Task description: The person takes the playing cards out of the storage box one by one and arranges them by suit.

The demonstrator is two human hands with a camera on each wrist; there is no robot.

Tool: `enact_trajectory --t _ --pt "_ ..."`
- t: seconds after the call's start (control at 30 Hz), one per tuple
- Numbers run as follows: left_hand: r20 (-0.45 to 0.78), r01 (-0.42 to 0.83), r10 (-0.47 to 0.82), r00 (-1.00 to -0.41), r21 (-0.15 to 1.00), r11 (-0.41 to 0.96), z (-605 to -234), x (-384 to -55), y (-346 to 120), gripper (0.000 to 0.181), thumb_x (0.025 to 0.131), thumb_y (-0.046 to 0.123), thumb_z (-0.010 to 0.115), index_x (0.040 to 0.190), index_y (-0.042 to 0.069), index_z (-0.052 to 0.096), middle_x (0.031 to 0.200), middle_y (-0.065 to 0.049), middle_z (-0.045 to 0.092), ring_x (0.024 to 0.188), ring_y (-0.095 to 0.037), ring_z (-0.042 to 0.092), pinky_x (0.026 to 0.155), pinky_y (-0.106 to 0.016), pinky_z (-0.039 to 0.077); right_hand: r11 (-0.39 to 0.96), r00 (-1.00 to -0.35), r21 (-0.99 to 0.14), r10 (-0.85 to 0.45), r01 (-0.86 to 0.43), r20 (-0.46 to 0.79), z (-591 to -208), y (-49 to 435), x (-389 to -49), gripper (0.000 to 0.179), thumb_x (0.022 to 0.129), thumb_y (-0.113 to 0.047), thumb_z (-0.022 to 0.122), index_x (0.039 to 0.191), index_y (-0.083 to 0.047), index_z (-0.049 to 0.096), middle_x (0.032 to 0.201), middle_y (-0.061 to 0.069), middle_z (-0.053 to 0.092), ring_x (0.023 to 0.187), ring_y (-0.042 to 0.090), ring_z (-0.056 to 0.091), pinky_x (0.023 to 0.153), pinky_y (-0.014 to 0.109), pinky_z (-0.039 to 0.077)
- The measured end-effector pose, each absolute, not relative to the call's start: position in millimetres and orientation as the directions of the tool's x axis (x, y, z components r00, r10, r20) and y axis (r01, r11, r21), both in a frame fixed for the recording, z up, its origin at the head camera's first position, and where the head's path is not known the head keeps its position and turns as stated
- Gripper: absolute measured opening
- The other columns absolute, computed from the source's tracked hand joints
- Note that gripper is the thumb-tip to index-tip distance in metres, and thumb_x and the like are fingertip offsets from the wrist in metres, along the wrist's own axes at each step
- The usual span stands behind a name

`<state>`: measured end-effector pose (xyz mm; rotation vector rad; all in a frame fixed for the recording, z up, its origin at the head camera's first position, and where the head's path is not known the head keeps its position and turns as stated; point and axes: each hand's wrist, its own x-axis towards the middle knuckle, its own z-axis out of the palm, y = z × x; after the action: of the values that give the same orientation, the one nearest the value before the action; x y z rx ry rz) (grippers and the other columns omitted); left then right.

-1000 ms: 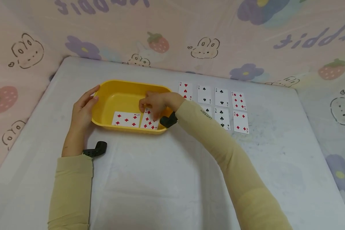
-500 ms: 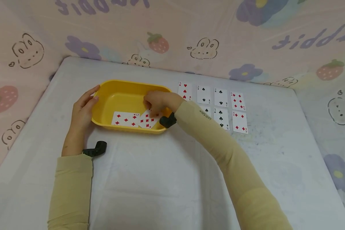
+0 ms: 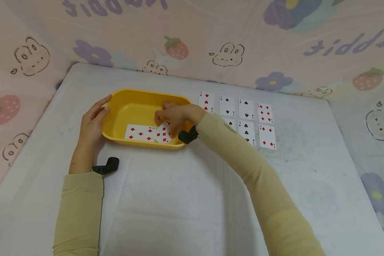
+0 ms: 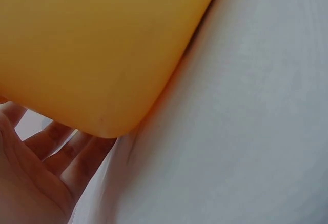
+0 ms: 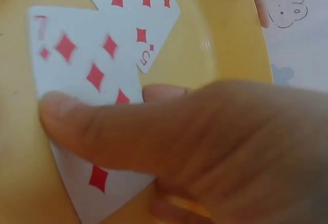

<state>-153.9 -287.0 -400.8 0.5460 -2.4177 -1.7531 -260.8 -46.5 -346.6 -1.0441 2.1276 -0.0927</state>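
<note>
A yellow oval tub (image 3: 128, 97) stands on the table in the head view. My left hand (image 3: 94, 119) rests against its left end, fingers fairly straight and fingertips at the rim; the left wrist view shows those fingers (image 4: 82, 162) along the outer wall. Inside the tub, my right hand (image 3: 176, 115) holds the seven of diamonds (image 5: 92, 75), thumb across its face and a fingertip showing past its edge. The five of diamonds (image 3: 140, 133) lies face up to the left, its corner overlapped by the seven. The right hand hides part of the seven.
Right of the tub, playing cards lie face up in two rows, among them the three of hearts (image 3: 206, 101), two of spades (image 3: 227, 105), six of diamonds (image 3: 265, 113) and four of diamonds (image 3: 267, 136). My right forearm (image 3: 243, 153) partly covers the lower row. A patterned sheet (image 3: 192, 28) stands behind.
The seven of diamonds has turned and shifted left in the tub, so it now overlaps the five. My right fingers drew in, then spread again; the left hand stayed put.
</note>
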Motion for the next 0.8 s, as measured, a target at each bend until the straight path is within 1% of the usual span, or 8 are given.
enact_trajectory --t 0.13,0.3,0.43,0.57,0.67,0.7,0.77,0.8 --pt "-0.125 -0.228 -0.349 -0.929 0.936 0.27 -400.2 -153.6 -286.2 0.039 0.101 0.039 0.042 0.14 0.04 0.047 0.148 0.002 0.041 0.115 -0.008 0.041 0.11 -0.031 0.037 0.687 -0.405 -0.365 -0.689 -0.628 -0.601 -347.5 -47.1 -260.6 0.04 0.08 -0.018 0.078 0.108 -0.017 0.048 0.114 0.006 0.032 0.111 0.021 0.033 0.077 0.025 0.034" --pt "-0.122 -0.229 -0.352 -0.928 0.932 0.281 -399.2 -152.9 -285.7 0.039 0.101 0.039 0.042 0.14 0.04 0.047 0.15 0.006 0.039 0.118 -0.009 0.04 0.111 -0.031 0.036 0.727 -0.452 -0.3 -0.641 -0.618 -0.621 -347.1 -48.7 -260.2 0.036 0.081 -0.025 0.076 0.1 -0.013 0.047 0.11 0.005 0.034 0.108 0.02 0.035 0.079 0.025 0.032" --pt "-0.12 -0.229 -0.353 -0.928 0.931 0.284 -398.7 -152.8 -285.4 0.039 0.101 0.039 0.042 0.14 0.04 0.047 0.151 0.007 0.039 0.118 -0.009 0.04 0.111 -0.031 0.035 0.751 -0.467 -0.292 -0.615 -0.593 -0.635 -345.2 -48.6 -260.0 0.036 0.082 -0.026 0.075 0.098 -0.01 0.047 0.105 0.004 0.037 0.095 0.018 0.042 0.072 0.023 0.034" --pt "-0.124 -0.23 -0.346 -0.93 0.932 0.281 -399.2 -152.8 -285.3 0.04 0.101 0.039 0.042 0.14 0.04 0.047 0.151 0.008 0.038 0.119 -0.009 0.04 0.111 -0.03 0.035 0.776 -0.477 -0.379 -0.616 -0.504 -0.627 -343.9 -48.5 -260.6 0.043 0.084 -0.024 0.074 0.112 -0.01 0.045 0.105 0.006 0.045 0.083 0.019 0.047 0.068 0.022 0.038" --pt "-0.122 -0.227 -0.347 -0.93 0.932 0.282 -399.1 -152.6 -285.3 0.04 0.101 0.038 0.042 0.141 0.039 0.047 0.151 0.009 0.038 0.121 -0.009 0.039 0.111 -0.03 0.035 0.76 -0.493 -0.459 -0.648 -0.46 -0.58 -342.4 -48.7 -262.4 0.048 0.089 -0.023 0.068 0.128 -0.012 0.044 0.116 0.007 0.052 0.091 0.017 0.049 0.079 0.023 0.043" --pt "-0.118 -0.225 -0.348 -0.93 0.932 0.284 -398.8 -152.4 -285.4 0.04 0.101 0.038 0.041 0.141 0.039 0.047 0.151 0.009 0.038 0.122 -0.009 0.039 0.112 -0.031 0.035 0.748 -0.497 -0.492 -0.663 -0.445 -0.559 -342.0 -48.6 -263.4 0.049 0.09 -0.023 0.066 0.132 -0.013 0.044 0.116 0.008 0.053 0.09 0.018 0.05 0.08 0.024 0.043" --pt "-0.12 -0.226 -0.348 -0.93 0.933 0.281 -398.9 -152.6 -285.4 0.04 0.101 0.038 0.041 0.141 0.039 0.047 0.151 0.01 0.038 0.122 -0.009 0.038 0.112 -0.03 0.035 0.717 -0.51 -0.543 -0.695 -0.437 -0.507 -340.6 -48.0 -265.0 0.05 0.092 -0.022 0.063 0.138 -0.015 0.044 0.108 0.01 0.055 0.087 0.019 0.048 0.08 0.024 0.04" --pt "-0.12 -0.224 -0.347 -0.93 0.934 0.279 -399.2 -152.9 -285.5 0.04 0.101 0.038 0.041 0.141 0.039 0.047 0.151 0.01 0.038 0.123 -0.01 0.038 0.112 -0.03 0.035 0.702 -0.523 -0.563 -0.707 -0.436 -0.477 -339.5 -47.6 -265.6 0.051 0.092 -0.022 0.063 0.14 -0.017 0.044 0.104 0.008 0.055 0.086 0.017 0.047 0.078 0.023 0.039"
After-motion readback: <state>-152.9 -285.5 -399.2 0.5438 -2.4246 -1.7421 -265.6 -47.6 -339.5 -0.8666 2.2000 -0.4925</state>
